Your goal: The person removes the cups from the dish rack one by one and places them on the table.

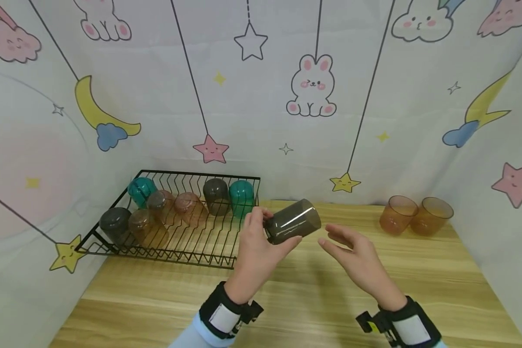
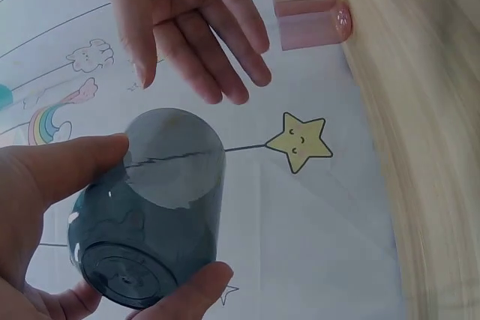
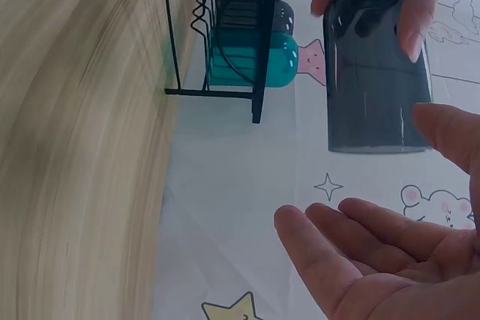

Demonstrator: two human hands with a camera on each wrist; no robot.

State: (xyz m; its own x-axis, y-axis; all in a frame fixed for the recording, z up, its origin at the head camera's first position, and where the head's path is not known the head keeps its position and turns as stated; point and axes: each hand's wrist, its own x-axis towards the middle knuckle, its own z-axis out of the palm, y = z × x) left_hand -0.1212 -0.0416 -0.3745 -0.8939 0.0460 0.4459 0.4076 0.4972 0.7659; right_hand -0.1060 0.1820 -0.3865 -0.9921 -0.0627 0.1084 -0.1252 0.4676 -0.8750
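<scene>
My left hand [image 1: 261,256] grips a dark grey see-through cup [image 1: 293,222] near its base, thumb on one side and fingers on the other. The cup is tilted on its side above the table, its mouth toward the right. Just off the cup's rim is my right hand [image 1: 361,261], its fingers stretched out and holding nothing. In the right wrist view its thumb overlaps the grey cup [image 3: 375,88] near the rim, and the palm [image 3: 420,282] faces up toward the cup.
A black wire rack [image 1: 191,258] at the left holds several upside-down cups, among them a teal cup [image 1: 242,198] and an amber cup [image 1: 145,229]. Two upright cups, a pinkish-orange cup [image 1: 398,216] and an amber-orange cup [image 1: 432,217], stand at the table's [image 1: 452,290] back right.
</scene>
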